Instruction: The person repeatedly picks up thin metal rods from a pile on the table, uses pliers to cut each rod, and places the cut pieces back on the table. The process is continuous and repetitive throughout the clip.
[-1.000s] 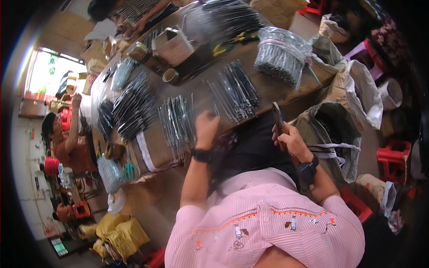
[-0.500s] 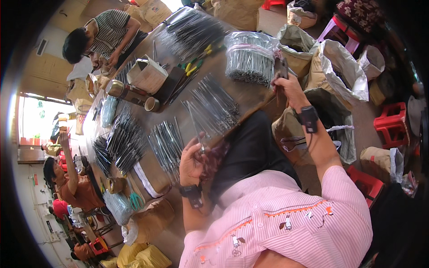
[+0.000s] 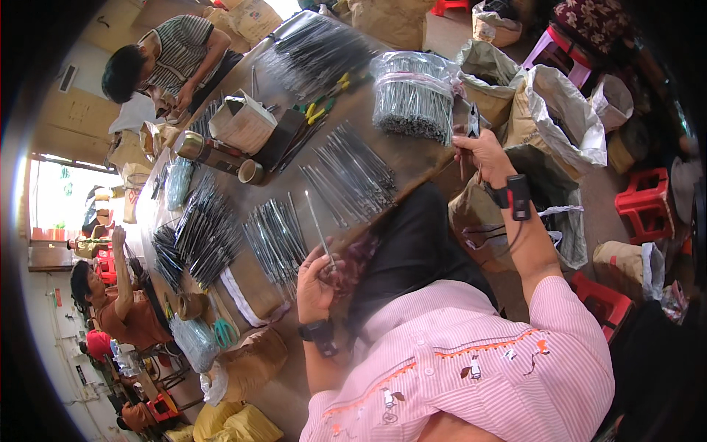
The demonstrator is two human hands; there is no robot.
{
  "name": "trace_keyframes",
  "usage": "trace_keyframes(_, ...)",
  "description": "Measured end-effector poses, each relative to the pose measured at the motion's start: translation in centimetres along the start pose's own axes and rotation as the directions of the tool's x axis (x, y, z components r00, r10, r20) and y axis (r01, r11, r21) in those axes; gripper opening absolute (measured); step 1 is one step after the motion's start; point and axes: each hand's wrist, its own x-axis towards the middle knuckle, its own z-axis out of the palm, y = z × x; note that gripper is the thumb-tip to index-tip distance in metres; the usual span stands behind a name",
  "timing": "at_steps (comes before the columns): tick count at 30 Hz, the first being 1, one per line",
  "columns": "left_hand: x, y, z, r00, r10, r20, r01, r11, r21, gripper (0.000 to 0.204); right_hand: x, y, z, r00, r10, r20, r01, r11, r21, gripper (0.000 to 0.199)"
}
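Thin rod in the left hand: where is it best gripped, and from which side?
Probably near the lower end of the thin rod, in a thumb-and-finger pinch, coming from the wearer's side. It is slim, straight and slants up and away from the left hand, so that end lies nearest and the upper shaft is clear.

Glossy metallic rod [image 3: 316, 220]; shiny clear plastic wrap [image 3: 413, 68].

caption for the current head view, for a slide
The left hand holds a thin rod, the right hand a tool, beside a table bearing more rods.
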Motion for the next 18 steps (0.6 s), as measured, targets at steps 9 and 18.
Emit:
trace_keyframes(9, 0.8, -0.5, 3.3, 0.991, -0.002, 0.136, 0.013, 0.997, -0.075, 0.037, 4.8, -2.1, 0.8, 0.959, 0.218, 0.181, -0.284, 0.749, 0.598, 0.014)
trace_keyframes(18, 0.5, -2.0, 3.6, 0.994, -0.044, 0.099, 0.038, 0.998, 0.059, 0.027, -0.3, 2.5, 2.1, 0.969, 0.161, 0.189, -0.212, 0.932, 0.293, 0.008)
